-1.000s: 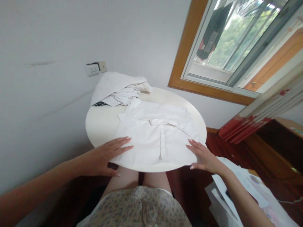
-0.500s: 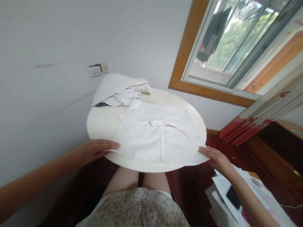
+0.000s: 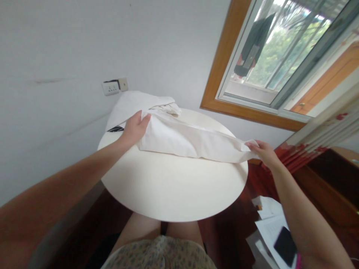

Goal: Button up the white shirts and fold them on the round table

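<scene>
A white shirt [image 3: 185, 138] is stretched sideways over the far half of the round white table [image 3: 174, 186], doubled over so its near part lies on its far part. My left hand [image 3: 136, 127] pinches its upper left corner, thumb uppermost. At the other end my right hand [image 3: 260, 151] grips the right corner, just past the table's rim. The collar and front strip are hidden under the fold. Behind my left hand lies a pile of white cloth [image 3: 137, 99], with a bit of dark striped fabric [image 3: 115, 129] showing beneath it.
A wall socket [image 3: 110, 87] sits above the pile. At right are a wood-framed window [image 3: 213, 93] and a red-and-white curtain [image 3: 291, 153]. Low on the right, papers [image 3: 266, 228] and a dark phone [image 3: 285, 246] lie below table height.
Both hands have moved away from me, carrying the shirt's near edge up and over its far part. The front of the table is now uncovered.
</scene>
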A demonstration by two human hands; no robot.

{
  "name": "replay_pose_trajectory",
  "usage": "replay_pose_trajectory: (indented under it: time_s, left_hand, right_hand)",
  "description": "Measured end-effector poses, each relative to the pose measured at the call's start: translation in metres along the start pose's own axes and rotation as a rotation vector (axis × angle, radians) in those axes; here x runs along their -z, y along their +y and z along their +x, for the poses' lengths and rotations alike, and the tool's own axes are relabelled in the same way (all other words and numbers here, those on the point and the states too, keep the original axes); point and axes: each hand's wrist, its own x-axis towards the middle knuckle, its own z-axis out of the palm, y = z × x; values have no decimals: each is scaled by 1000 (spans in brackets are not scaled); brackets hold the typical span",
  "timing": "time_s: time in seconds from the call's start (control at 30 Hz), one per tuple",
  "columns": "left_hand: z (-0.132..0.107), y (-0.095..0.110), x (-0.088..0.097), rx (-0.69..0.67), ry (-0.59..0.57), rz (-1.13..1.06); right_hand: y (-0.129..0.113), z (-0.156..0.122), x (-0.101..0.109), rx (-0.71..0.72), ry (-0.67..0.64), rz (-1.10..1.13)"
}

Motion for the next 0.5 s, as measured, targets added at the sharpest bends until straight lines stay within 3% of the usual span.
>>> replay_pose_trajectory:
  time_s: [0.1,0.2,0.33,0.43,0.5]
  left_hand:
    - [39,-7,-35,18,-27,254]
    - [53,-20,-65,-1,-161,482]
    - [43,-35,-95,6,-326,628]
    - [30,-44,-109,78,-336,641]
    - [26,-49,-114,118,-323,633]
  right_hand:
    - [2,55,-26,-43,101,9]
    - [16,92,-61,-135,105,-6]
    - [43,113,-98,-222,164,-184]
    - [60,114,-110,-234,265,-261]
    - [65,111,-110,-242,252,-194]
